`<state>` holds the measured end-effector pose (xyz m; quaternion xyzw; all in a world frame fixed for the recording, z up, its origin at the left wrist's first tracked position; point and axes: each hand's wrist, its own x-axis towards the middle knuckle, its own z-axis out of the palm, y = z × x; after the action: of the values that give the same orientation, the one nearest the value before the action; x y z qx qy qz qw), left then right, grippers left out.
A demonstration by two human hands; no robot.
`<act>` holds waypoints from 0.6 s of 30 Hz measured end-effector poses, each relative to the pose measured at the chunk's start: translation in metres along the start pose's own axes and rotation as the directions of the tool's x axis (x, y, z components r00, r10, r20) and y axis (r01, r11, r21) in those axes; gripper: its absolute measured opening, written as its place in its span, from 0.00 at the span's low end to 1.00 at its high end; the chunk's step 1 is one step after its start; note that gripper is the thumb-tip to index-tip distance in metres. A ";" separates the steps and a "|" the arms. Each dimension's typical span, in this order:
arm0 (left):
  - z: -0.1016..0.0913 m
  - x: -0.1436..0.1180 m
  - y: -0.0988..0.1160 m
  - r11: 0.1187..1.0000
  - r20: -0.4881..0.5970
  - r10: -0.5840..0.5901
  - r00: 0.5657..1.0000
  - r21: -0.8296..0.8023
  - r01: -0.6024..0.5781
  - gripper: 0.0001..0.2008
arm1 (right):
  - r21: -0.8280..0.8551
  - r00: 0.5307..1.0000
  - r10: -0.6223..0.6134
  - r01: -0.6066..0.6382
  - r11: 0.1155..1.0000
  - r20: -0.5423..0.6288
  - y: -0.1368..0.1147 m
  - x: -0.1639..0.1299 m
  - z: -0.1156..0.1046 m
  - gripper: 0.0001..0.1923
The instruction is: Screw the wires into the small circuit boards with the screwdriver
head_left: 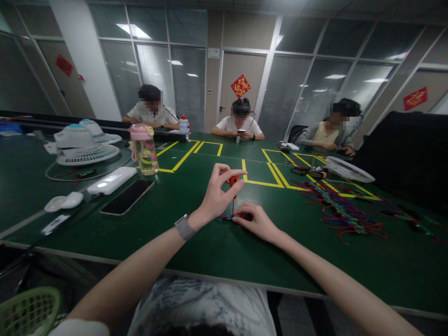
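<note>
My left hand (219, 193), with a grey-banded watch on its wrist, is curled around the orange and black handle of a screwdriver (234, 179). Its thumb and index finger reach past the handle on either side. The screwdriver is upright, and its thin shaft points down at a small circuit board (227, 218) with wires on the green table. Low beside the shaft, my right hand (257, 220) pinches the board's right end with thumb and fingertips. My fingers hide part of the board, so the exact spot under the tip cannot be made out.
On the left lie a phone (128, 197), a white power strip (112, 180), a pink-lidded bottle (144, 149) and white fans (84, 144). A row of wired circuit boards (341, 210) spreads at right. Yellow tape (262, 182) marks the table. Several people sit across.
</note>
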<state>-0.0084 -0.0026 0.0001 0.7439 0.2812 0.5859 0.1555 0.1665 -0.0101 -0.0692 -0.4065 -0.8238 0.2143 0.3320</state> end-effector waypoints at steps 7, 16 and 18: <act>0.005 0.001 0.002 0.895 0.181 -0.167 0.969 -0.384 0.226 0.19 | 0.046 0.997 0.038 -0.035 0.998 -0.061 0.001 0.000 0.004 0.07; -0.007 0.017 -0.016 0.683 -0.326 -0.557 0.764 -0.703 0.198 0.10 | 0.028 0.997 0.049 -0.047 0.998 -0.066 0.001 0.000 0.005 0.06; -0.019 0.021 -0.020 0.759 -0.371 -0.495 0.786 -0.625 0.183 0.09 | 0.005 0.998 0.019 -0.019 1.000 -0.060 0.001 0.000 0.004 0.06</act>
<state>-0.0280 0.0239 0.0108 0.4138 0.2637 0.7782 0.3919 0.1638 -0.0104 -0.0727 -0.4197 -0.8091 0.2071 0.3555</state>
